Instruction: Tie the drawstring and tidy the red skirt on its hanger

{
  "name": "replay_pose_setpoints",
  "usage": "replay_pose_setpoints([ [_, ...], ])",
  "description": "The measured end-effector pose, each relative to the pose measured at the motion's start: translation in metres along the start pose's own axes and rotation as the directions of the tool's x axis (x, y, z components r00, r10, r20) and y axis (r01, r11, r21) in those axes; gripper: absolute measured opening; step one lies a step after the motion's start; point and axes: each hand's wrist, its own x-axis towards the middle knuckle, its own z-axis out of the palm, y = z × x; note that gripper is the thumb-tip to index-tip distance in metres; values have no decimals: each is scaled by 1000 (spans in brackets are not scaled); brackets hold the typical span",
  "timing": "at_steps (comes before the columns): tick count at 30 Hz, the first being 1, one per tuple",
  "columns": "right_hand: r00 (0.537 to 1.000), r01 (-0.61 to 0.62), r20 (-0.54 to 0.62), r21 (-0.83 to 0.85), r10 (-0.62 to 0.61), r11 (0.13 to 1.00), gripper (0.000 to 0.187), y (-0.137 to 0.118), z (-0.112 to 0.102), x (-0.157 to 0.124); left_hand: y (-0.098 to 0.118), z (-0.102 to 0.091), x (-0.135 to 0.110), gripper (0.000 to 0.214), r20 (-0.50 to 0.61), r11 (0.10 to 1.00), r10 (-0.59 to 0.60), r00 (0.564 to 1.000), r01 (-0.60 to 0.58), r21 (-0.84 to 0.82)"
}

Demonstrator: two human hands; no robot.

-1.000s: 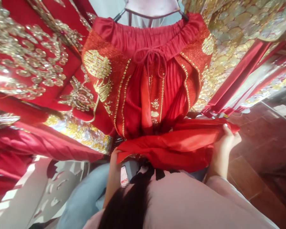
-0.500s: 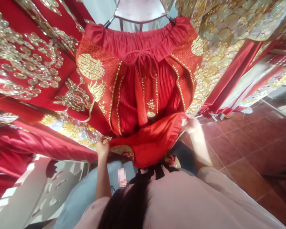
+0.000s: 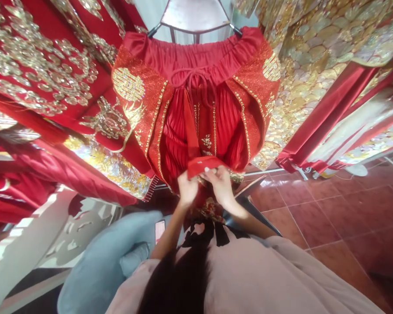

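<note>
A red skirt (image 3: 255,109) with gold embroidery, beaded edges and pleated panels hangs from a clip hanger (image 3: 196,32). Its gathered waistband (image 3: 196,54) carries a tied cord bow. Low in front of the pleats, both my hands grip a piece of smooth red fabric (image 3: 201,165). My left hand (image 3: 187,190) is closed on its left end. Close beside it, my right hand (image 3: 221,185) pinches the fabric with thumb and fingers. A narrow red strip (image 3: 191,131) runs from the waist down to this fabric; whether they are joined is hidden.
Red cloth with crystal beading (image 3: 62,78) hangs at left, and gold sequined fabric (image 3: 308,52) at right. Below left are a blue-grey padded seat (image 3: 81,266), a phone (image 3: 160,230) and a white cut-out panel (image 3: 42,226). Red tiles (image 3: 334,213) cover the floor at right.
My hands have come from wide apart to close together at the centre. The red fabric, stretched out before, is now bunched between them.
</note>
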Motion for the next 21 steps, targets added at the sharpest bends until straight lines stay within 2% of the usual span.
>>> replay_pose_setpoints([
  [2, 985, 48, 174, -325, 10, 944, 26, -1, -19, 1, 12, -20, 12, 10, -75, 980, -27, 997, 12, -196],
  [3, 982, 100, 190, -471, -10, 876, 25, 0, -28, 2, 22, -29, 16, 9, -85, 962, -36, 996, 11, -274],
  [5, 984, 175, 112, -691, -135, 701, 20, 6, -44, 5, 44, -44, 20, 9, -93, 924, -57, 994, 17, -382],
  [7, 962, 222, 73, -772, -264, 596, 28, 12, -50, 9, 66, -55, 20, 11, -104, 898, -70, 992, 17, -440],
  [8, 952, 269, 118, -764, -283, 586, 39, 14, -49, 11, 76, -60, 20, 10, -112, 890, -65, 992, 6, -455],
  [11, 900, 433, 332, -617, -281, 657, 75, 11, -38, 22, 96, -73, 18, 6, -111, 897, -27, 993, -25, -441],
  [13, 840, 512, 468, -515, -275, 687, 85, 4, -28, 35, 100, -85, 18, 9, -95, 908, -37, 995, -6, -420],
  [14, 792, 540, 561, -459, -241, 706, 79, 1, -22, 43, 100, -91, 19, 10, -89, 911, -53, 995, 11, -413],
  [15, 720, 552, 670, -394, -182, 735, 67, -3, -17, 52, 99, -99, 20, 12, -86, 913, -67, 994, 26, -408],
  [16, 628, 541, 771, -333, -107, 772, 50, -5, -12, 60, 98, -108, 21, 14, -91, 915, -75, 993, 32, -403],
  [17, 543, 515, 838, -292, -43, 806, 36, -7, -6, 68, 96, -117, 22, 15, -95, 921, -75, 993, 33, -388],
  [18, 494, 493, 869, -278, -2, 824, 30, -8, 0, 75, 94, -127, 23, 18, -88, 932, -67, 994, 31, -362],
  [19, 486, 493, 874, -288, 16, 821, 30, -9, 7, 80, 92, -137, 24, 21, -73, 946, -50, 996, 24, -324],
  [21, 533, 557, 846, -352, 1, 752, 29, -15, 22, 84, 89, -156, 25, 31, -24, 979, -8, 1000, 3, -206],
])
